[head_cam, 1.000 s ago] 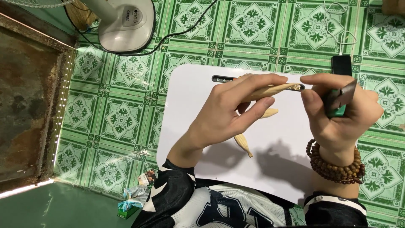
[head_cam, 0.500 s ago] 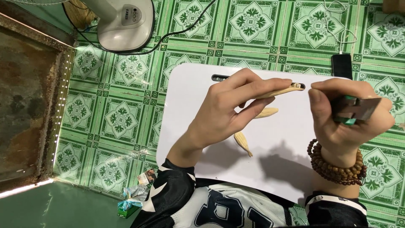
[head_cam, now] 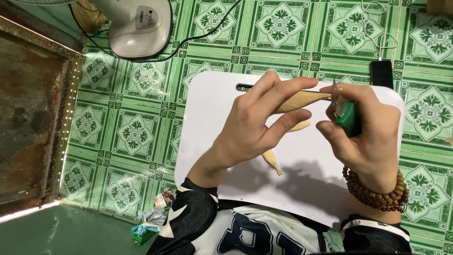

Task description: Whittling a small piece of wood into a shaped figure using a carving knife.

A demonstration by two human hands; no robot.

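My left hand [head_cam: 257, 123] pinches a pale wooden stick [head_cam: 302, 99] above a white lap table [head_cam: 212, 118], the stick's tip pointing right. My right hand [head_cam: 361, 130], with a brown bead bracelet [head_cam: 377, 193] on the wrist, grips a green-handled knife [head_cam: 347, 115]; its blade meets the stick's tip. Two more pale sticks lie on the table: one [head_cam: 272, 161] below my left hand, another [head_cam: 300, 126] partly hidden behind my left fingers.
A white fan base [head_cam: 137, 28] with a black cable stands on the green patterned floor tiles at the upper left. A black phone [head_cam: 381, 73] lies past the table's far right edge. A rusty metal panel [head_cam: 28, 123] fills the left. Small wrappers [head_cam: 151, 222] lie by my left elbow.
My right hand has turned and come back left, bringing the knife blade up against the stick's tip. My left hand keeps the stick in much the same place.
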